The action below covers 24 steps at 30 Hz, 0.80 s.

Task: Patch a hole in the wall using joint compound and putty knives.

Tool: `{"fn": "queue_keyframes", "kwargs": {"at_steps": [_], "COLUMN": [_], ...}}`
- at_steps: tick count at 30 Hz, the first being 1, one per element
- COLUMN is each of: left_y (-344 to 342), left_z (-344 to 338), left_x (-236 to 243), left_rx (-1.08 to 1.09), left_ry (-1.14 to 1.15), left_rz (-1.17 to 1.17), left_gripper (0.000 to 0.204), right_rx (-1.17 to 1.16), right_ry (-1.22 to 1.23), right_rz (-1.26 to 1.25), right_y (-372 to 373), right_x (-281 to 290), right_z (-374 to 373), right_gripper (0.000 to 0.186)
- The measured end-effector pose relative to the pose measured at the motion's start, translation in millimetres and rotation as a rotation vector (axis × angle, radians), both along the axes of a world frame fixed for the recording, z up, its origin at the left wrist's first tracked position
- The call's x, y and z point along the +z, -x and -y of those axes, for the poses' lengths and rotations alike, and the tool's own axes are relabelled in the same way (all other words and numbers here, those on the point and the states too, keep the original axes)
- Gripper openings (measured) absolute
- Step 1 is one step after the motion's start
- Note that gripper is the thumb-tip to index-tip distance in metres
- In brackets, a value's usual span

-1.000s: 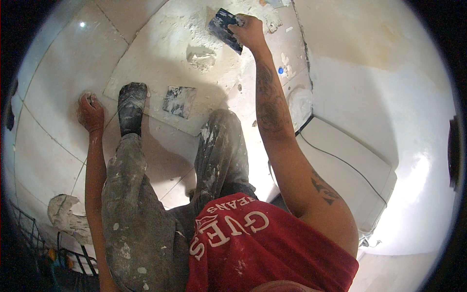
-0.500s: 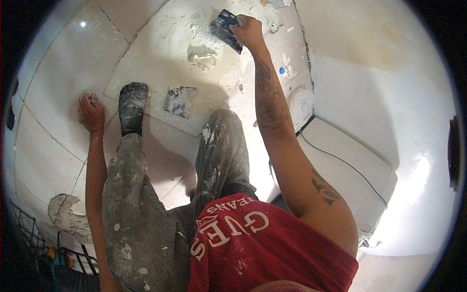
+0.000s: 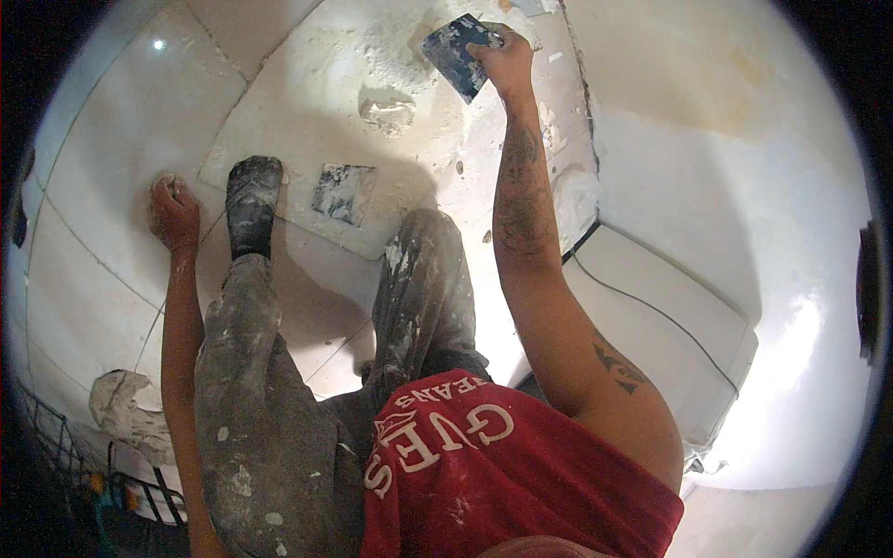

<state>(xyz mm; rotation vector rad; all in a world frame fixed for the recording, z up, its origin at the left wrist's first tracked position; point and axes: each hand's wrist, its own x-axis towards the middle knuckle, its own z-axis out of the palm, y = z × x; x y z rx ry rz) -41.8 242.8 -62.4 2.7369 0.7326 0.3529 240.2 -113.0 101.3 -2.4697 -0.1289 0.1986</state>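
Observation:
My right hand [image 3: 507,60] grips a dark, flat, square spreader [image 3: 462,58] smeared with white plaster, above the far part of a pale powdery board [image 3: 307,112]. A small mound of white plaster [image 3: 387,111] lies on that board, nearer to me than the spreader. A second dark square spreader [image 3: 344,193], also plaster-streaked, lies flat near the board's close edge. My left hand [image 3: 174,212] is closed and rests on the tiled floor to the left of my foot; whatever its curled fingers may hold is hidden. White residue marks its fingers.
My socked foot [image 3: 254,200] stands at the board's left edge. On the right lies a white panel-like box [image 3: 660,298] with a dark cable across it, beside a pale wall [image 3: 688,177]. A crumpled plaster-coated bag [image 3: 128,409] and a black wire rack [image 3: 153,493] are at lower left.
My right hand has moved a little to the right with the spreader, whose face is turned more toward me. The forearm now covers a small blue object. My left hand stays put.

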Motion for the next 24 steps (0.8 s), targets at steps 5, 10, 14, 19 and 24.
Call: {"fn": "queue_keyframes", "kwargs": {"at_steps": [5, 10, 14, 19, 24], "left_y": [-0.8, 0.6, -0.2, 0.1, -0.7], "left_z": [0.1, -1.8, -2.9, -2.5, -2.7], "left_x": [-1.2, -2.7, -3.6, -3.8, -3.9], "left_rx": [-0.001, -0.036, -0.020, -0.043, -0.029], "left_ry": [-0.054, -0.028, -0.035, -0.032, -0.088], "left_rz": [-0.030, -0.037, -0.007, 0.012, 0.038], "left_gripper": [0.023, 0.023, 0.022, 0.020, 0.020], "right_rx": [0.062, 0.037, -0.117, -0.119, -0.024], "right_ry": [0.014, -0.080, -0.264, -0.244, 0.104], "right_rz": [0.142, 0.127, -0.065, 0.008, 0.145], "right_y": [-2.2, -9.4, -12.9, -9.9, -8.0], "right_x": [-11.0, -29.5, -36.5, -40.5, -47.6], "right_z": [-6.0, -14.0, -21.6, -27.4, -26.1], "right_gripper": [0.040, 0.042, 0.041, 0.030, 0.042]}}
